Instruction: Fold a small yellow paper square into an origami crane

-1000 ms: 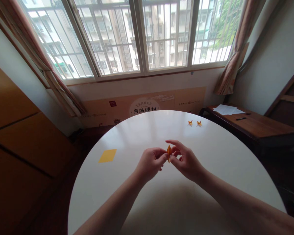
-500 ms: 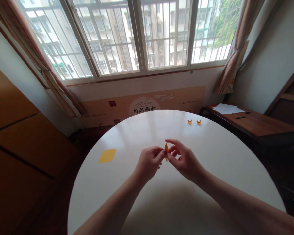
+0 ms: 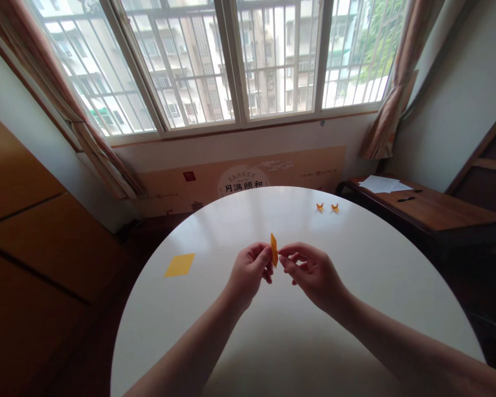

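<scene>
A small piece of folded yellow-orange origami paper (image 3: 274, 251) stands upright, nearly edge-on to me, above the middle of the table. My left hand (image 3: 250, 270) pinches its left side between thumb and fingers. From the other side, my right hand (image 3: 312, 270) has its thumb and index fingertips together at the paper's right edge, its remaining fingers curled beneath. Exactly how much paper lies between the right fingertips is too small to make out. A flat yellow sheet of paper (image 3: 179, 265) lies to the left of my hands.
Two small folded paper birds, one left (image 3: 319, 208) and one right (image 3: 334, 208), stand near the far edge of the round white table (image 3: 306, 342). Beyond it on the right, a wooden side table (image 3: 442, 209) carries white papers (image 3: 380, 183) and a dark pen (image 3: 405, 199). A barred window is ahead.
The folded paper has moved slightly left and been turned, and more of it shows. My right hand's raised index finger has come down to the paper's edge.
</scene>
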The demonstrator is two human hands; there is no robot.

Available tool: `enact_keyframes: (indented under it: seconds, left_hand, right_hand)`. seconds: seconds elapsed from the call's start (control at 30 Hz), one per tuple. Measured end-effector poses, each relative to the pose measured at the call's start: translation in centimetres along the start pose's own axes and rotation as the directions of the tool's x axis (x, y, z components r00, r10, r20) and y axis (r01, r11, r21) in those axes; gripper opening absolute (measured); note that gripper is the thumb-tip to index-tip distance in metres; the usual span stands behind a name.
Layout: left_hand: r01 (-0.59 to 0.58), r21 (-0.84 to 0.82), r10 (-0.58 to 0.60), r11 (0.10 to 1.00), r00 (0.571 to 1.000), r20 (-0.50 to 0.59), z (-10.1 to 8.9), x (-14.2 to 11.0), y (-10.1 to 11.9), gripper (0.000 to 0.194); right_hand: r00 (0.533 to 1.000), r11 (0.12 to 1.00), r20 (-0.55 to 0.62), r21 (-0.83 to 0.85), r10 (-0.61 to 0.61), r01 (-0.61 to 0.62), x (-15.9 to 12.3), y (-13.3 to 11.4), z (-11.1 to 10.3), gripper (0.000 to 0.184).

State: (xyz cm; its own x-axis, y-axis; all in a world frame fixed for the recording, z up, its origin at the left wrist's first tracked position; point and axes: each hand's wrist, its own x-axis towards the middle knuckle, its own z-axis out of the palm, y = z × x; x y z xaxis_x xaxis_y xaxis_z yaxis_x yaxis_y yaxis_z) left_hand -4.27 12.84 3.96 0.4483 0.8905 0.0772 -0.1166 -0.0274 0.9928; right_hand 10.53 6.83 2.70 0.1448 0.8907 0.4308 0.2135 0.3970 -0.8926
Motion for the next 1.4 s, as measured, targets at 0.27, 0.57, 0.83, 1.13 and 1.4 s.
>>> enact_keyframes:
  seconds: [0.27,0.57,0.83,1.13,1.4]
  left_hand:
    - [-0.135,0.255,0.145,0.957,0.989,-0.020,0.0,-0.3,-0.2,0.040]
    - [-0.285,0.577,0.339,0.765,0.941,0.016,-0.2,-0.9,-0.1,0.027]
    - [-0.317,0.610,0.381,0.726,0.924,0.027,-0.2,-0.9,0.0,0.025]
    - [-0.289,0.561,0.337,0.776,0.941,0.020,-0.4,-0.7,-0.3,0.027]
    - [-0.294,0.586,0.348,0.755,0.937,0.021,-0.3,-0.8,0.0,0.024]
  right_hand:
    - [1.000,0.999,0.028,-0.038,-0.012,0.013,0.2,0.0,-0.3,0.017]
    - [0.999,0.999,0.031,-0.043,0.023,-0.022,0.6,0.4,-0.4,0.019]
    - [0.990,0.985,0.018,0.101,0.137,-0.139,0.6,0.2,-0.3,0.026]
    - [0.975,0.941,0.043,0.256,0.219,-0.223,0.7,0.7,-0.2,0.032]
    - [0.929,0.869,0.137,0.330,0.343,-0.369,1.2,0.3,-0.6,0.039]
